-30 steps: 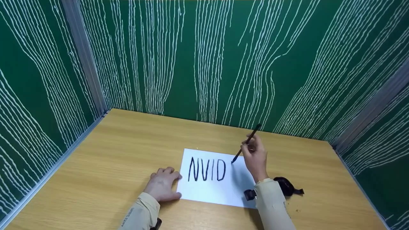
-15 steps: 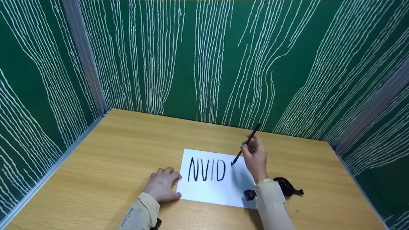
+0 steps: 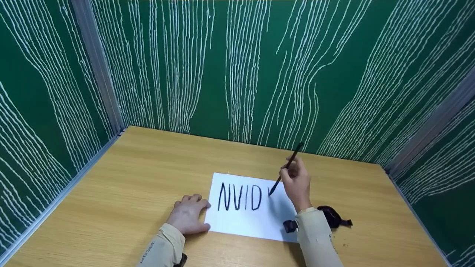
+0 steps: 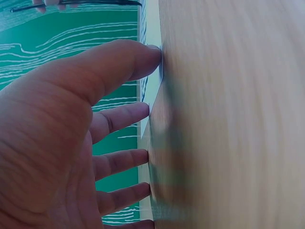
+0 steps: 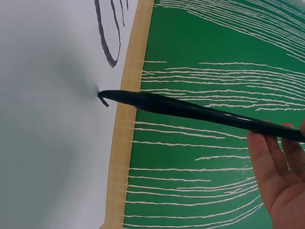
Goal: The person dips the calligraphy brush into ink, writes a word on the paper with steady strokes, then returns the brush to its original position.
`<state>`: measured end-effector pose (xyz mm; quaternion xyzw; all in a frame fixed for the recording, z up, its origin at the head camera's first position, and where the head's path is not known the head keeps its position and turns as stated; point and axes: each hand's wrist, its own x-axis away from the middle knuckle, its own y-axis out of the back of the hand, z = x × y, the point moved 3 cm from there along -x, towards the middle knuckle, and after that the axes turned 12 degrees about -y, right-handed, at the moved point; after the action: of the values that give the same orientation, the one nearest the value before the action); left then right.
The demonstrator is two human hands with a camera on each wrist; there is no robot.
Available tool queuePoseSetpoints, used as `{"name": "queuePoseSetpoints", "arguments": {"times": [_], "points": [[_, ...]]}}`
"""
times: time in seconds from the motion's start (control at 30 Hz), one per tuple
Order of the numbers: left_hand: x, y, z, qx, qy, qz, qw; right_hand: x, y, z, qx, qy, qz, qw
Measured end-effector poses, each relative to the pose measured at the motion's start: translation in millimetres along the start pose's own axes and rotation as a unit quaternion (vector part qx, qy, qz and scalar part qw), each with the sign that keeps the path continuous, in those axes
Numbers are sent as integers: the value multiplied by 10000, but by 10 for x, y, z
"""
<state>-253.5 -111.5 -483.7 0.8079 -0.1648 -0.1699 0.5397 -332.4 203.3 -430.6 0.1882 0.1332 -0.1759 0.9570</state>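
A white sheet of paper lies on the wooden table, bearing the black painted letters NVID and a short downstroke after them. My right hand pinches a slim black paintbrush well above its tip. In the right wrist view the tip of the paintbrush touches the paper at the new stroke, its end bent. My left hand rests on the table, thumb and index fingertip at the paper's left edge. The left wrist view has the left hand with its fingers spread and fairly straight.
A glossy black rounded object with a short tab sits right of the paper, partly hidden by my right sleeve. Green walls with wavy white lines enclose the wooden table on the back and sides.
The paintbrush tip has moved slightly down the paper, toward me, and the stroke after the D has grown longer. My left hand has stayed in place.
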Motion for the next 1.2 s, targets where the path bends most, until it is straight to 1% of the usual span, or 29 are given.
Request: {"name": "queuePoseSetpoints", "arguments": {"times": [0.1, 0.2, 0.33, 0.43, 0.53, 0.77, 0.83, 0.97, 1.07, 1.2], "points": [[9, 10, -7, 5, -27, -55, 10000, 0, -3, 1, -37, -51, 0, 10000], [6, 9, -7, 13, 29, -12, 10000, 18, -2, 36, -75, -147, 8, 9999], [-1, 7, -7, 1, 98, 54, 9999, 94, 22, 189, -96, -158, 25, 9998], [-6, 7, -7, -11, 91, 51, 9999, 149, 46, 299, -89, -118, 54, 9999], [-9, 6, -6, -22, 84, 45, 10000, 169, 59, 337, -112, -144, 80, 9998], [-17, 0, 0, -28, 91, 65, 9999, 168, 58, 323, -137, -209, 109, 9996], [-18, 2, 2, -15, 83, 71, 9999, 164, 56, 313, -128, -171, 92, 9997], [-4, 6, -2, -10, -26, -21, 10000, 174, 52, 324, -103, -48, 53, 9999], [6, 8, -5, -38, -82, -74, 9999, 186, 51, 339, -57, -96, 86, 9999], [1, 7, -7, -60, -82, -52, 9999, 179, 49, 333, -1, -241, 165, 9996]]}}
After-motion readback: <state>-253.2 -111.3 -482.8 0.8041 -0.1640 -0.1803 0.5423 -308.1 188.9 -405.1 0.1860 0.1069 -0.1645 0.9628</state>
